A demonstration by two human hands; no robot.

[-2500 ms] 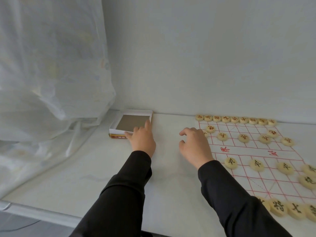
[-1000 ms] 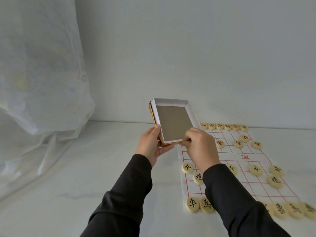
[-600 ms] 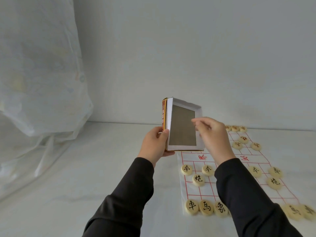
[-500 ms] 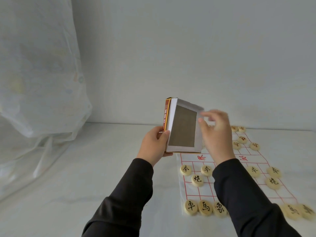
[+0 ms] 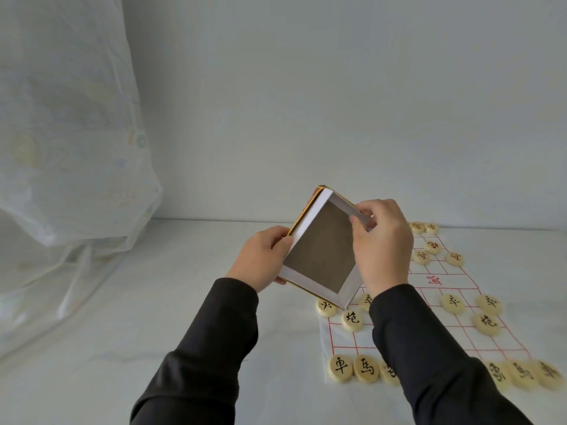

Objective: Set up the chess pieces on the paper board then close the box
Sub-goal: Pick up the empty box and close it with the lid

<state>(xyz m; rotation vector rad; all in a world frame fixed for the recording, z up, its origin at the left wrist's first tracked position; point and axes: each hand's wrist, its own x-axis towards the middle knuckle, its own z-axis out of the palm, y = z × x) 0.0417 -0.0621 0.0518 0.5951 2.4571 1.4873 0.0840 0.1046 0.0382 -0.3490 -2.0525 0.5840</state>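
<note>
I hold a shallow cardboard box (image 5: pixel 322 253) up in the air, its empty grey inside with white walls facing me and a yellow-orange outer shell showing along its left edge. My left hand (image 5: pixel 264 259) grips the box's left side, thumb on the white rim. My right hand (image 5: pixel 380 240) pinches the upper right wall. Below and to the right lies the paper board (image 5: pixel 441 296) with red grid lines. Round cream chess pieces (image 5: pixel 351 319) with black and red characters stand on it in rows.
The white table (image 5: pixel 138 317) runs to a plain wall at the back. A sheer white curtain (image 5: pixel 67 148) hangs over the table's left part. My dark sleeves cover some of the nearest pieces.
I lifted the box off the table's far left, brought it over the board's left edge and tilted it. My right hand moved from its bottom edge to the upper right wall.
</note>
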